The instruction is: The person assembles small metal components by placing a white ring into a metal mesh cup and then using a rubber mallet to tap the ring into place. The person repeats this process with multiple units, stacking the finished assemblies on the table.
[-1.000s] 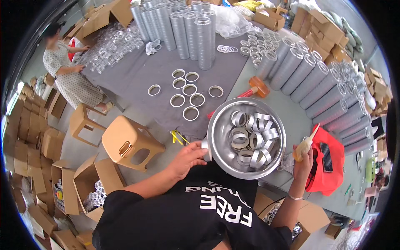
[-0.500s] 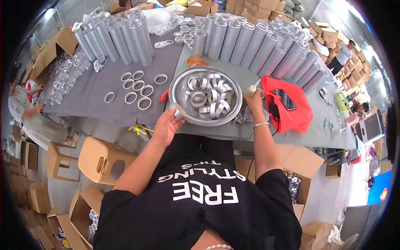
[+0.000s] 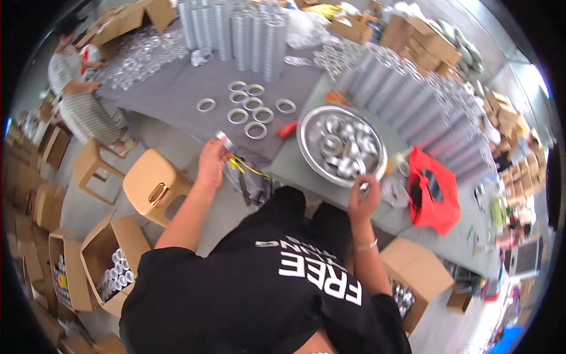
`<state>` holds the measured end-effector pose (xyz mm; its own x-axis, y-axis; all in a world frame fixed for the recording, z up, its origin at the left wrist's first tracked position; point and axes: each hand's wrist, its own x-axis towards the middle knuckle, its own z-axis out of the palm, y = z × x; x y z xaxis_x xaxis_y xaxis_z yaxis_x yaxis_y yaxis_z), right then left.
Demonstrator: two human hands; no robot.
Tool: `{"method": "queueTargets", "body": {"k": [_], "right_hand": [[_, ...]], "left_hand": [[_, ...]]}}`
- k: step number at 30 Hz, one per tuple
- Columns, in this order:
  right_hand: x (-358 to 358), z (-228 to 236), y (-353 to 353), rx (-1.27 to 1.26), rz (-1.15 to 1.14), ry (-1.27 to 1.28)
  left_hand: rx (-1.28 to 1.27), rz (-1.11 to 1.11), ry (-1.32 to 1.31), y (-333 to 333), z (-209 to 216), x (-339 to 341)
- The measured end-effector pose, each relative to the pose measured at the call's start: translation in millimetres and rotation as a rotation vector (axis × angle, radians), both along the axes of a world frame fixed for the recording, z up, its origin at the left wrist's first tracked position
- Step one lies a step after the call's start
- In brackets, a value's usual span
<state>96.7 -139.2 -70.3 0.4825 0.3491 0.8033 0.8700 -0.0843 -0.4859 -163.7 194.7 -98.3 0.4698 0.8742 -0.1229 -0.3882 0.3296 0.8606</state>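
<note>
Bearing large white block capitals, your black shirt (image 3: 247, 289) presents its lettering upside down to this view; the bold line is sharp enough to read, while the smaller line above it breaks up in folds and blur. Your left hand (image 3: 212, 162) is closed at the fingertips, pinching one silver ring (image 3: 224, 140) that appears near the front edge of the grey cloth (image 3: 165, 97). The ring shows as a narrow, bright band, its surface detail lost to blur. Your right hand (image 3: 364, 200) is half curled at the near rim of the metal basin (image 3: 311, 135); whether it grips anything, I cannot tell. Inside the basin, loose silver rings (image 3: 354, 168) lie at mixed angles. Nine pale-rimmed rings (image 3: 253, 104) lie flat on the cloth, most in a cluster. Silver columns (image 3: 377, 82) stand in rows beyond the basin; a red bag (image 3: 442, 218) lies to its right.
</note>
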Motion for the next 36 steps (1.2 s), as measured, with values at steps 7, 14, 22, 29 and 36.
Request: {"method": "queueTargets", "body": {"k": [7, 14, 22, 29, 36], "right_hand": [[-74, -35, 49, -0.702, 0.823, 0.765], [-37, -106, -4, -1.057, 0.615, 1.115], [-52, -63, 20, -1.208, 0.557, 1.18], [-115, -49, 66, -1.084, 0.491, 1.666], [-132, -27, 152, -1.325, 0.626, 1.14]], "left_hand": [[0.184, -0.169, 0.051, -50, 26, 52], [0.282, -0.021, 0.141, 28, 85, 76], [0.037, 0.066, 0.531, 105, 77, 42], [-0.026, -0.191, 0.535, 85, 130, 43], [-0.124, 0.038, 0.788, 169, 169, -29]]}}
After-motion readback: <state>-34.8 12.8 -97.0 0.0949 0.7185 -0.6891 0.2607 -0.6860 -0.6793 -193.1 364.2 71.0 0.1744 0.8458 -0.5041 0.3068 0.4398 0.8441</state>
